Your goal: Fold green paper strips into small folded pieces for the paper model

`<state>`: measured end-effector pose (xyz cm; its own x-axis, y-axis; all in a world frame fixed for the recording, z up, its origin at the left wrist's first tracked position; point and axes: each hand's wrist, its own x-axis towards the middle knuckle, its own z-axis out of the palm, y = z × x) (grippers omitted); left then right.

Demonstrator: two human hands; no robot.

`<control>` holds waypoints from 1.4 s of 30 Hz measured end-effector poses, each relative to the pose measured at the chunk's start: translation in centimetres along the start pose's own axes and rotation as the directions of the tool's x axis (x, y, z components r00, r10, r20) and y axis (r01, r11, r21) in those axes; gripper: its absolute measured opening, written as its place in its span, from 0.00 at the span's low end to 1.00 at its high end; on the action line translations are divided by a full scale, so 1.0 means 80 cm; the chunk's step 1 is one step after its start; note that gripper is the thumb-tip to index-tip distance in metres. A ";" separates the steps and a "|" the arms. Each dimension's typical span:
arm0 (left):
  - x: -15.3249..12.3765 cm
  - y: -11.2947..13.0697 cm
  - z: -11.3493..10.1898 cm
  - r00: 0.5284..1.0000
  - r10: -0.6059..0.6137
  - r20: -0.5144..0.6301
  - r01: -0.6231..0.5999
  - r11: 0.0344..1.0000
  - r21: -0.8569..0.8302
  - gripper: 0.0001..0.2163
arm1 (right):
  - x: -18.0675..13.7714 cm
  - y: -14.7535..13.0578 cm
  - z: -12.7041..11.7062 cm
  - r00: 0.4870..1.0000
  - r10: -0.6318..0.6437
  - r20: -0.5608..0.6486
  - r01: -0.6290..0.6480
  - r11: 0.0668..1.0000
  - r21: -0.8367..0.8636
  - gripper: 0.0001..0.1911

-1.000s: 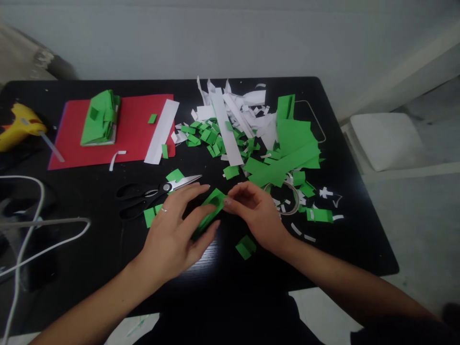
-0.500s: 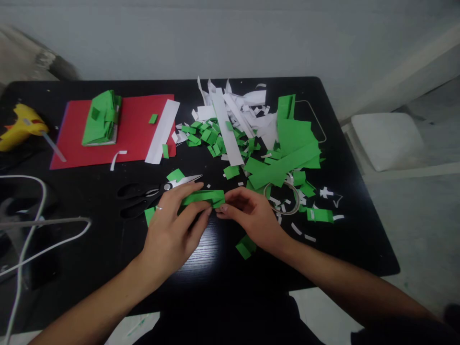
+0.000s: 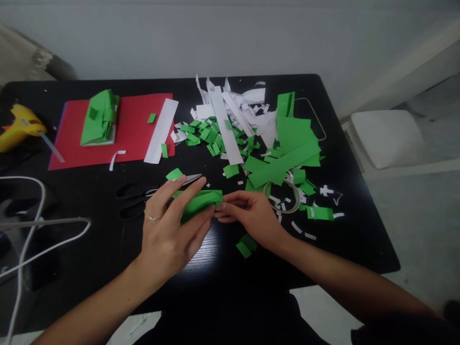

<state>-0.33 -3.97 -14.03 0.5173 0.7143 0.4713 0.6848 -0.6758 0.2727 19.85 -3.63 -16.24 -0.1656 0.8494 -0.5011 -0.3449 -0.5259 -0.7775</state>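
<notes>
Between my hands is a folded piece of green paper [image 3: 199, 200], held just above the black table. My left hand [image 3: 174, 225], with a ring on one finger, grips it from the left and partly covers it. The fingertips of my right hand [image 3: 249, 211] pinch its right end. Behind my left hand lie black-handled scissors [image 3: 134, 190], their blades partly hidden. A small green scrap [image 3: 174, 174] rests by the blades. Nearer to me, a folded green piece [image 3: 246, 246] lies below my right hand, and a roll of tape [image 3: 297, 201] is to its right.
Green and white paper scraps [image 3: 212, 136] are heaped at the table's back middle, with larger green sheets [image 3: 294, 139] to the right. A red sheet [image 3: 134, 129] carries a green paper-covered block [image 3: 98, 117]. A yellow glue gun [image 3: 23, 127] and white cable [image 3: 43, 191] lie left.
My left hand has shifted slightly left, its upper fingers lifting and spreading over the green paper. More of the paper's face now shows. My right hand has barely moved.
</notes>
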 end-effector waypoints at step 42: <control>0.011 -0.046 -0.024 0.995 0.093 0.037 -0.093 0.995 -0.020 0.12 | 0.001 -0.007 -0.002 0.998 0.058 0.032 -0.059 0.997 0.046 0.16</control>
<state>-3.37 -1.16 -13.01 0.5979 0.6543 0.4631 0.6235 -0.7426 0.2444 20.18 -3.25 -15.94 -0.2150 0.8185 -0.5327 -0.3765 -0.5728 -0.7281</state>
